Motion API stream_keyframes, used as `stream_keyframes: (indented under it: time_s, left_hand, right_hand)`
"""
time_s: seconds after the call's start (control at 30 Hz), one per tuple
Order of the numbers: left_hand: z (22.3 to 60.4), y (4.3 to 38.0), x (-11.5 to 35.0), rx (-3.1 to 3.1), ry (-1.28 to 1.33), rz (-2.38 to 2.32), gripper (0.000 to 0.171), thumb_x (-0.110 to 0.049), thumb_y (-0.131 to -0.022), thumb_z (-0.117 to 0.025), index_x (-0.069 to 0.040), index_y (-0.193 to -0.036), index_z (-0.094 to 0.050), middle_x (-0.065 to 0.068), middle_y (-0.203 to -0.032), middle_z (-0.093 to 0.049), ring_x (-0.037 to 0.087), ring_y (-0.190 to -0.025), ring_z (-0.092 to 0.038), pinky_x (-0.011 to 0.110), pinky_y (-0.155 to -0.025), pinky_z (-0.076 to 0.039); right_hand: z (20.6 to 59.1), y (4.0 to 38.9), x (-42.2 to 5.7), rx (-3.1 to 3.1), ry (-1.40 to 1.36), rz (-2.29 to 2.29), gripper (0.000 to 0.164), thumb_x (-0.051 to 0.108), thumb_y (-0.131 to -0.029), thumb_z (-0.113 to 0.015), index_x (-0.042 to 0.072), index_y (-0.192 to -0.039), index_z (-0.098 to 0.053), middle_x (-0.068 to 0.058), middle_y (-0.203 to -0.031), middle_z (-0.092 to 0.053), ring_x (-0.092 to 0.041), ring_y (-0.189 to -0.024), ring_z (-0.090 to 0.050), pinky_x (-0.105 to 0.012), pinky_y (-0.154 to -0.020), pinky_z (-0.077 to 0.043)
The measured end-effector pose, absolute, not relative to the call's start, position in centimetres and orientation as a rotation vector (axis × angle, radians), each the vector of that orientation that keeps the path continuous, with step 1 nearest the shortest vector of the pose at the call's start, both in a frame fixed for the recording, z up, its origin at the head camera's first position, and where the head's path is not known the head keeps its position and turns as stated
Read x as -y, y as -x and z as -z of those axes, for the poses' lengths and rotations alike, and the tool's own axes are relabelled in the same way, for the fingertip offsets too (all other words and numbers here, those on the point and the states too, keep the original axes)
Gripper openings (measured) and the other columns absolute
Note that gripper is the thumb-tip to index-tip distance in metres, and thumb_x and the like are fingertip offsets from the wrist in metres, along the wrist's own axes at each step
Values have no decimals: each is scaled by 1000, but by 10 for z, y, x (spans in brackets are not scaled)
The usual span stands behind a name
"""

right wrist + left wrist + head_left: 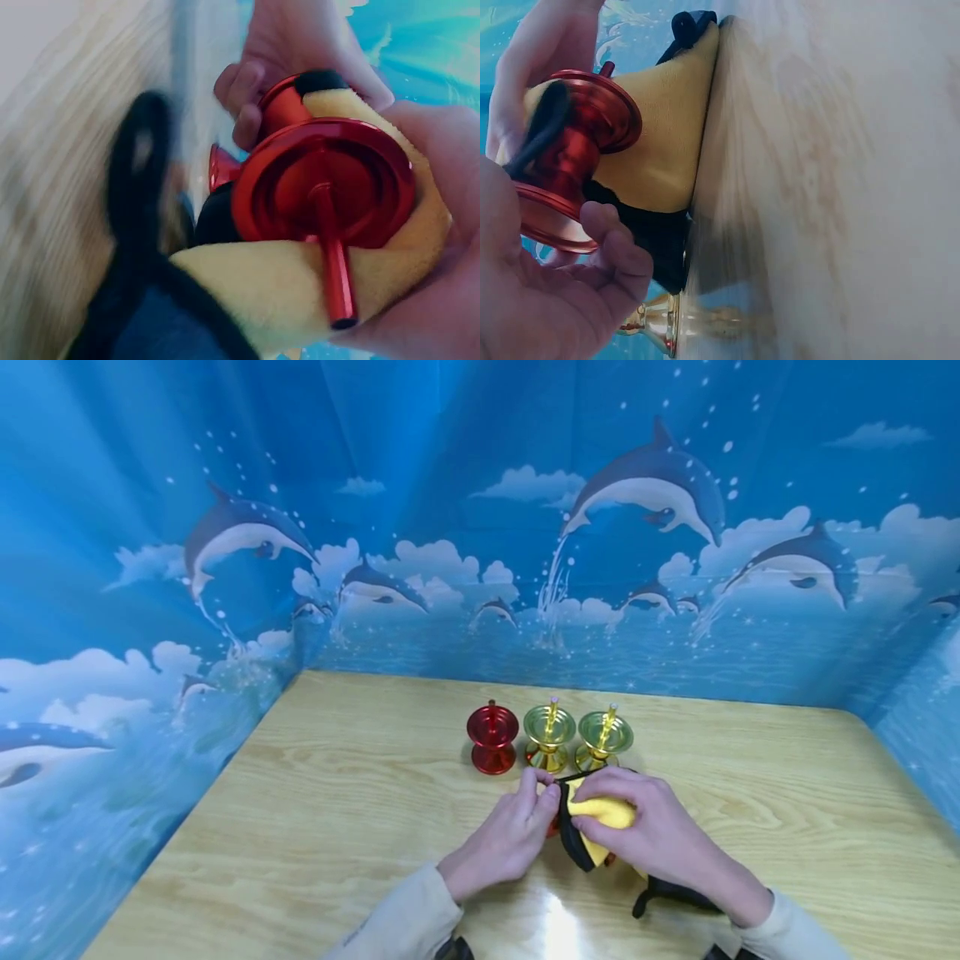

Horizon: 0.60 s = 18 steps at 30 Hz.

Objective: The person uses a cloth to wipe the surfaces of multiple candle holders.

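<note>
Tilted on its side, a red metal candle holder (pixel 592 142) with a dished top and a central spike (pixel 334 255) is held above the wooden table. My left hand (pixel 510 831) grips it around the base end, fingers curled at the rim. My right hand (pixel 656 827) pinches a yellow cloth (pixel 603 814) with black edging and wraps it against the dish and stem. In the right wrist view the cloth lies under and around the dish. A black loop (pixel 139 165) hangs off the cloth's edge. In the head view the hands and cloth mostly hide the held candle holder.
Just beyond the hands, a red candle holder (pixel 492 731) and two gold ones, the middle one (pixel 550 735) and the right one (pixel 602 739), stand upright in a row. A blue dolphin-print curtain (pixel 450 527) hangs behind the wooden table (pixel 360 777).
</note>
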<state>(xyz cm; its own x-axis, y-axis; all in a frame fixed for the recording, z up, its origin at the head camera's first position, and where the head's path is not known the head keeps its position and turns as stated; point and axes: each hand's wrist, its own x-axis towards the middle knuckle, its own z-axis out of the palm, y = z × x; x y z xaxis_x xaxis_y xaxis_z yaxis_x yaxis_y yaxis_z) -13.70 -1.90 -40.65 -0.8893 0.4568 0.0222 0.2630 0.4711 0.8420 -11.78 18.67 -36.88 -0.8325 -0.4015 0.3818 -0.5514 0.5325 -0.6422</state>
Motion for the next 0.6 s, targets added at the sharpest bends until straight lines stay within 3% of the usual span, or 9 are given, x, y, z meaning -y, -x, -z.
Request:
stream_keyframes:
  time_s: [0.17, 0.37, 0.6]
  left_hand:
    - [405, 137, 20, -2548, -744, -1412, 39, -43, -112, -28, -12, -129, -44, -7, -72, -53, 3, -58, -44, 20, -55, -39]
    - [406, 139, 25, -2536, -849, -1401, 37, -39, -110, -33, -10, -131, -42, -6, -78, -57, 2, -63, -49, 20, -58, -45]
    - [402, 143, 40, -2534, -815, -1424, 33, -33, -111, -32, -10, -132, -41, -5, -75, -51, 2, -61, -43, 21, -59, -43]
  right_hand:
    - [357, 129, -189, 2838, -538, -1375, 15, 30, -95, -72, 20, -106, -75, 2, -99, -73, -5, -78, -61, -24, -66, -51]
    - [348, 135, -196, 2906, -421, -1473, 21, 32, -97, -71, 16, -109, -74, -4, -109, -73, -15, -90, -65, -26, -72, -53]
    - [339, 133, -214, 2729, -210, -1442, 30, 34, -100, -68, 12, -119, -70, -9, -116, -72, -7, -95, -67, -25, -74, -56]
